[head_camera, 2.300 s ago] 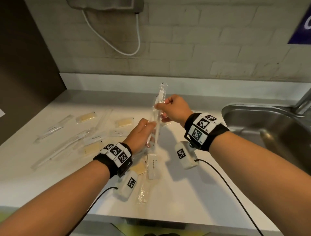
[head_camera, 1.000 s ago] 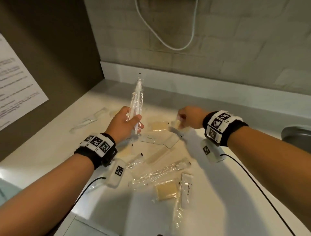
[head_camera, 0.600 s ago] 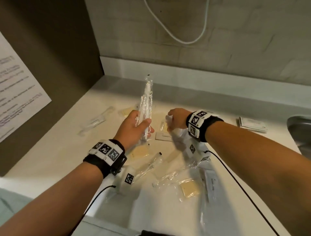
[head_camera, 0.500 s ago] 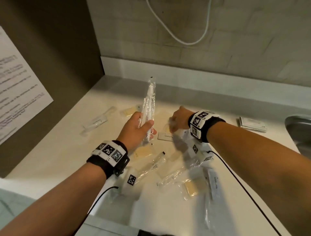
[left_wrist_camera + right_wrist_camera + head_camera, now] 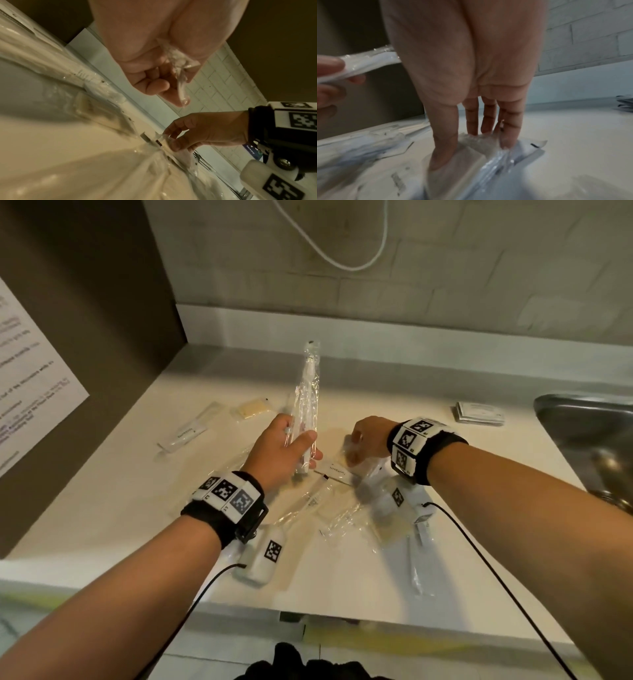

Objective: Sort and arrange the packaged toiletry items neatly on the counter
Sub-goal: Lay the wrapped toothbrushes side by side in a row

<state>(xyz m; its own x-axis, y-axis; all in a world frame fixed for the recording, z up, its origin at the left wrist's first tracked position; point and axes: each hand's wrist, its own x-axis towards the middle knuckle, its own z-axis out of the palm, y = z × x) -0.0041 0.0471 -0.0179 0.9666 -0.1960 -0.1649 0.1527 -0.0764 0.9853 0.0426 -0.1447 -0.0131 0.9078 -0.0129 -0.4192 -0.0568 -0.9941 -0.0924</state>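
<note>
My left hand grips a bundle of clear-wrapped toothbrushes upright above the counter; the wrapper's lower end shows between its curled fingers. My right hand is down on the pile just to the right, thumb and fingers pinching a small clear packet with a pale beige block inside. The same pinch shows in the left wrist view, right hand on the packet. A white toothpaste sachet lies right beside that packet.
Several clear-wrapped items are heaped under and between my wrists. A toothpaste sachet and a beige packet lie at the back left. A stack of white sachets sits by the steel sink on the right. A brown wall borders the left.
My right hand let go of the toothbrush bundle, dropped to the pile and took hold of the small beige packet. My left hand kept the bundle upright throughout.
</note>
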